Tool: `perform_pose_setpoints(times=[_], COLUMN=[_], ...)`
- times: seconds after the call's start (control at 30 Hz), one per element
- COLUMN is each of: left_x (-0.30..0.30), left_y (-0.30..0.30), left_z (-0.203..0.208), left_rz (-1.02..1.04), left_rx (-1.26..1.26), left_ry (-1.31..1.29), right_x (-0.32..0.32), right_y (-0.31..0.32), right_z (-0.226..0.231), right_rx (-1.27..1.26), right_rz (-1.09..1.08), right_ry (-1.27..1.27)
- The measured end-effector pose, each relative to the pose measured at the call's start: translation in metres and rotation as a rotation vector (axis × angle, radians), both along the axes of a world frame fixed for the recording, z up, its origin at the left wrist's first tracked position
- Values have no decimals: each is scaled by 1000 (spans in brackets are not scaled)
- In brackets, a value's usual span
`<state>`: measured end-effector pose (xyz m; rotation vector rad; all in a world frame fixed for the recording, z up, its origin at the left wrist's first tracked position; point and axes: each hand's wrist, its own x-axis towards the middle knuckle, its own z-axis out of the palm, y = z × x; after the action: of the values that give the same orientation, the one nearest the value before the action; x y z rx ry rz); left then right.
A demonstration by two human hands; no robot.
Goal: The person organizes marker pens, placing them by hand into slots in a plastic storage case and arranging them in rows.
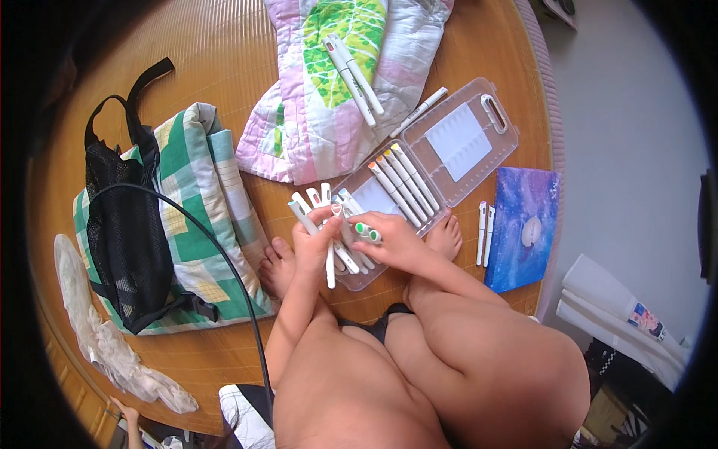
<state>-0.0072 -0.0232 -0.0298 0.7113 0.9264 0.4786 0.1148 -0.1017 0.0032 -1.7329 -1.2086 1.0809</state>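
Head view: the left hand (318, 233) and right hand (396, 238), nearly together, each clamp markers (363, 229), which a loosened grip could spill into the case (467, 181) beneath.

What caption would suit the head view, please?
Left hand and right hand hold white markers over an open clear plastic case.

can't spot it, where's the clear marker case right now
In the head view, the clear marker case lies just right of centre, between the pink patchwork quilt and the blue-purple panel, partly hidden by the right hand.
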Motion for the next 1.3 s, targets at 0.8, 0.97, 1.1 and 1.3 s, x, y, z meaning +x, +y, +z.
perform_pose_setpoints(times=[0.8,0.97,1.1,1.3], left_x=[-24,-30,-32,-26], left_y=[8,2,3,8], left_z=[24,30,28,34], left_rz=[-9,-30,-190,-366], left_rx=[87,134,470,929], left_ry=[175,1,-109,-168], right_x=[6,5,9,10], right_y=[-6,-6,-5,-13], right_z=[-6,-8,-1,-1], right_rx=[-143,-86,-117,-117], right_rz=[70,52,-35,-66], right_ry=[-304,-323,-232,-196])
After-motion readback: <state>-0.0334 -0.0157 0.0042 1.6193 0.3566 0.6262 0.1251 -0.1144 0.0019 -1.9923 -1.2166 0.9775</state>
